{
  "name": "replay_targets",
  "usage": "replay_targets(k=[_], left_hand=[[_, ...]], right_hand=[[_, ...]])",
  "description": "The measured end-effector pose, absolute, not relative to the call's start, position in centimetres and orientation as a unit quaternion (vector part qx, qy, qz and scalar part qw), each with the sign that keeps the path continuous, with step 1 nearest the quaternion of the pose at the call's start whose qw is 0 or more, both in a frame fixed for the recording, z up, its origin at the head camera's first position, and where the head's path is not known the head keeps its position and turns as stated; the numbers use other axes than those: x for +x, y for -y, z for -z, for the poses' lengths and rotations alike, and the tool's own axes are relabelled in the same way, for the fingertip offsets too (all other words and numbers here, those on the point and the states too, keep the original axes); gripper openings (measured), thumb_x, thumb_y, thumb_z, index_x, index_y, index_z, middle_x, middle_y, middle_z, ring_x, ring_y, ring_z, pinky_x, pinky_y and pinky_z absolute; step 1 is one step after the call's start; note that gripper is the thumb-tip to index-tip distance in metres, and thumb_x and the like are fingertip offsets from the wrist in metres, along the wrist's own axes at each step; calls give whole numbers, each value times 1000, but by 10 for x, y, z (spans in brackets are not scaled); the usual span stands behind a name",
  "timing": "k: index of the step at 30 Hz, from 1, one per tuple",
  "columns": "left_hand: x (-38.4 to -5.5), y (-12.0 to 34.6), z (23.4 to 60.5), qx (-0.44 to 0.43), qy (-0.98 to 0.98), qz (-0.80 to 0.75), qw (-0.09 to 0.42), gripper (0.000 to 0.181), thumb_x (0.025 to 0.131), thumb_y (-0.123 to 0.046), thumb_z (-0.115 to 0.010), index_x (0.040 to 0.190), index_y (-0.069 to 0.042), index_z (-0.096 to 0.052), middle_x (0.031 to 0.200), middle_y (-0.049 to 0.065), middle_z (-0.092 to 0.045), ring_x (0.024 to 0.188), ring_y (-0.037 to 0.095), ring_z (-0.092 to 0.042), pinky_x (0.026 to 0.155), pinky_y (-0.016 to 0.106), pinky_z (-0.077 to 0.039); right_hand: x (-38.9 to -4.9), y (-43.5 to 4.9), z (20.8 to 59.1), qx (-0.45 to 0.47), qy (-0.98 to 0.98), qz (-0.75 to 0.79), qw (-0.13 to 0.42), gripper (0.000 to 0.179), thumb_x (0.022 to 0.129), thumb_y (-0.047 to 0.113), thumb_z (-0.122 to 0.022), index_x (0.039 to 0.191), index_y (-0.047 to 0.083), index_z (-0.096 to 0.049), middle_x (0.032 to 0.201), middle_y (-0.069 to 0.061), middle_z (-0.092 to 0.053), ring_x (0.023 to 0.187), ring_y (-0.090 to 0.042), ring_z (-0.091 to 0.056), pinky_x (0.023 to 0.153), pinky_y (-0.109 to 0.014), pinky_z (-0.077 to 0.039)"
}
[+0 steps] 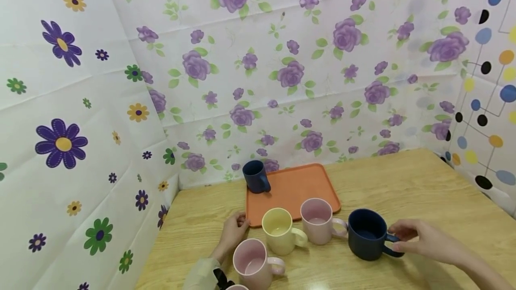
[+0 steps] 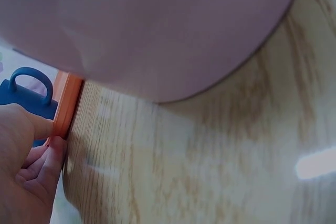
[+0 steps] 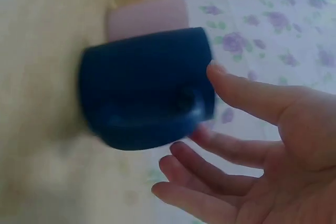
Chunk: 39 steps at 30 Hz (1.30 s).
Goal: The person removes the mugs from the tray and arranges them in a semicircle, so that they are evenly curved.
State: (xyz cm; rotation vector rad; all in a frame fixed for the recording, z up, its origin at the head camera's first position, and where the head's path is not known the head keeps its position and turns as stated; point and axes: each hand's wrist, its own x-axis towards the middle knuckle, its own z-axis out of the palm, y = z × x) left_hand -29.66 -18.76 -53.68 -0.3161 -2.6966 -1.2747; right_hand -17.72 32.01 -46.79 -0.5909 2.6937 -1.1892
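My left hand [image 1: 233,232] pinches the near left edge of an orange tray [image 1: 298,191], thumb above and fingers beneath in the left wrist view. A dark blue mug [image 1: 255,179] stands upright on the tray's left end. On the table, a second dark blue mug [image 1: 366,238] stands with its handle to the right. My right hand [image 1: 417,240] is at that handle. In the right wrist view its thumb tip [image 3: 216,69] is close to the rim and its index fingertip is by the handle, the other fingers loosely spread.
A yellow mug [image 1: 279,236] and a pink mug [image 1: 317,226] stand before the tray. Another pink mug [image 1: 253,266] is nearer, beside my left forearm, with a further pink rim [image 1: 237,287] at the bottom edge. Flowered sheets [image 1: 274,75] hang behind the wooden table [image 1: 395,182].
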Motion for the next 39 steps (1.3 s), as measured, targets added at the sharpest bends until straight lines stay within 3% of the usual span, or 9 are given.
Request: replay_targets(k=[5, 8, 14, 20, 24, 29, 39], left_hand=[[-296, 187, 537, -104, 899, 419, 73, 32, 91, -8, -63, 116, 13, -60, 91, 14, -68, 81, 16, -61, 69, 22, -51], [-296, 186, 537, -101, 899, 419, 75, 32, 91, -8, -63, 116, 12, -60, 90, 13, -67, 81, 16, -61, 70, 22, -50], [-300, 187, 540, -100, 899, 420, 74, 31, 92, -9, -63, 115, 11, -60, 91, 12, -68, 82, 16, -61, 70, 22, -50], [-301, 188, 542, -103, 901, 415, 72, 32, 91, -9, -64, 115, 11, -61, 91, 14, -68, 82, 19, -63, 70, 23, -51], [-299, 188, 541, -104, 899, 419, 70, 33, 91, -9, -64, 116, 12, -60, 91, 14, -68, 82, 19, -63, 69, 22, -50], [-299, 188, 541, -105, 896, 425, 71, 32, 91, -9, -64, 115, 12, -60, 91, 14, -68, 82, 18, -62, 69, 20, -49], [-299, 189, 541, -110, 895, 424, 80, 30, 91, -8, -64, 113, 12, -61, 90, 13, -68, 80, 17, -61, 68, 21, -50]], right_hand=[[-191, -306, 423, -214, -918, 335, -4, 33, 93, 27, -63, 117, 4, -64, 109, -8, -69, 88, 4, -59, 70, -22, -52], [-206, -286, 393, -233, -921, 312, -7, 32, 95, 30, -60, 115, 6, -65, 105, -3, -70, 89, -3, -63, 71, -23, -52], [-244, -238, 364, -284, -915, 282, 46, 28, 96, 35, -58, 109, 12, -68, 99, 2, -70, 89, -12, -65, 74, -28, -53], [-275, -190, 364, -331, -893, 284, 115, 25, 97, 29, -58, 108, 10, -69, 99, -5, -71, 84, -11, -65, 72, -29, -53], [-292, -163, 363, -322, -889, 286, 157, 24, 97, 27, -58, 108, 9, -69, 94, -6, -70, 78, -13, -64, 65, -27, -53], [-314, -136, 362, -298, -895, 274, 189, 24, 97, 27, -58, 109, 10, -70, 90, -3, -69, 83, -17, -67, 69, -31, -57], [-352, -75, 388, -165, -861, 408, 254, 41, 97, 19, -53, 133, -1, -52, 127, -19, -59, 115, -32, -59, 86, -39, -56]])
